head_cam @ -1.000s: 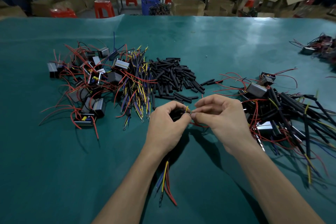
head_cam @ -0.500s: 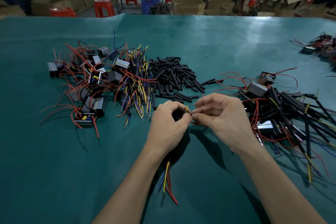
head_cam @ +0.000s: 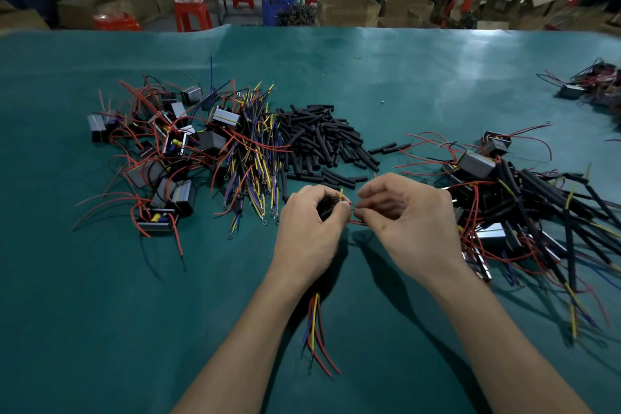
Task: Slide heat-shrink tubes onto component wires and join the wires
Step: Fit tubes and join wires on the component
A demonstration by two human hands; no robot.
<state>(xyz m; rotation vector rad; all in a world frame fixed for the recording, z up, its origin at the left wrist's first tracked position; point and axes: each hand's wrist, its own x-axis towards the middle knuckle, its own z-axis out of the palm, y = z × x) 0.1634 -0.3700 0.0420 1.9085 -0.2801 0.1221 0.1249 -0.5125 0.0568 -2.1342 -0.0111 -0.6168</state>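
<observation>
My left hand (head_cam: pixel 307 232) grips a bundle of red, yellow and blue wires (head_cam: pixel 316 329) with black tubes at its top; the loose ends trail out below my wrist. A yellow tip and a red tip stick up beside my left fingertips. My right hand (head_cam: pixel 408 225) pinches a thin red wire (head_cam: pixel 356 222) right against those tips, fingers curled. A heap of black heat-shrink tubes (head_cam: pixel 319 141) lies just behind my hands. What sits inside my left fist is mostly hidden.
Boxy components with red leads (head_cam: pixel 158 151) and a sheaf of ring-terminal wires (head_cam: pixel 252 158) lie at the left. Tubed assemblies (head_cam: pixel 524 212) are piled at the right. The green mat (head_cam: pixel 100 312) covers the table. Stools and cardboard boxes stand beyond its far edge.
Both hands stay together over the same spot. My right fingers have shifted slightly at the wire tips; nothing was picked up or let go.
</observation>
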